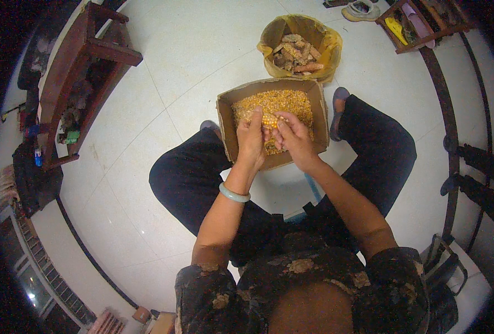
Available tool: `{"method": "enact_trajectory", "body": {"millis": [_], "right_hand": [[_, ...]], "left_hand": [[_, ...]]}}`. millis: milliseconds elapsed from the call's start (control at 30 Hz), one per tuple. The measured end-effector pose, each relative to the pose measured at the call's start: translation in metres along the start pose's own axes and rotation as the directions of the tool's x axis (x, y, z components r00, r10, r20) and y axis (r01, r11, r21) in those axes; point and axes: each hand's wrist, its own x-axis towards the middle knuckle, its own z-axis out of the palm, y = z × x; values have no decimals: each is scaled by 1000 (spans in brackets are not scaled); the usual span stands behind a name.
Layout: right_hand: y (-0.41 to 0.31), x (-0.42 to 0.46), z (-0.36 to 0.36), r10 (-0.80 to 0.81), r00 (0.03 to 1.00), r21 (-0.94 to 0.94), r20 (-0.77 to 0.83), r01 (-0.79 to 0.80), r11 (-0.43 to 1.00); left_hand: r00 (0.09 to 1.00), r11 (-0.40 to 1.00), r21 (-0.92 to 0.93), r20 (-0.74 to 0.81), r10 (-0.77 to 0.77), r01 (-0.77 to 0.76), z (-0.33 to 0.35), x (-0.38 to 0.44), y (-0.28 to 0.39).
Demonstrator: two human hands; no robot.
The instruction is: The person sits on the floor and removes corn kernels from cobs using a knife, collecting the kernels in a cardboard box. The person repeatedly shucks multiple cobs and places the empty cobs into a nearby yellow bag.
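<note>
Between my two hands is a partly shelled corn cob point(269, 121), with rows of yellow kernels still on it. My left hand point(252, 135) grips its left end, thumb along the top. At the other end, my right hand point(295, 135) holds the cob with thumb and fingers. Both hands are over an open cardboard box point(224, 121) on the floor between my feet. Loose corn kernels point(282, 99) cover the bottom of the box. My fingers hide part of the cob and some of the kernels below.
Just beyond the box stands a bin lined with a yellow plastic bag point(334, 46), holding bare corn cobs point(297, 52). A dark wooden bench point(80, 54) is at the left. At the upper right are a shoe rack point(414, 25) and a pale shoe point(360, 10). Chair legs point(476, 179) show at the right.
</note>
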Motion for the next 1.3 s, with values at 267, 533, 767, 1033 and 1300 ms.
{"method": "enact_trajectory", "body": {"millis": [267, 533, 767, 1033, 1300], "right_hand": [[9, -5, 0, -86, 995, -67, -41, 83, 994], [0, -1, 2, 3, 1000, -34, -15, -4, 999], [5, -3, 2, -27, 999, -52, -25, 25, 998], [5, 1, 4, -84, 996, -198, -32, 76, 977], [6, 0, 2, -6, 1000, -74, -19, 5, 997]], "left_hand": [[999, 999, -50, -37, 4, -6, 5, -1, -1], [992, 999, -7, -114, 45, -46, 7, -2, -2], [996, 999, 12, -76, 52, -51, 5, 0, -3], [988, 999, 40, -148, 42, -36, 11, -3, 1], [989, 999, 36, -138, 45, -41, 6, 2, -3]]}}
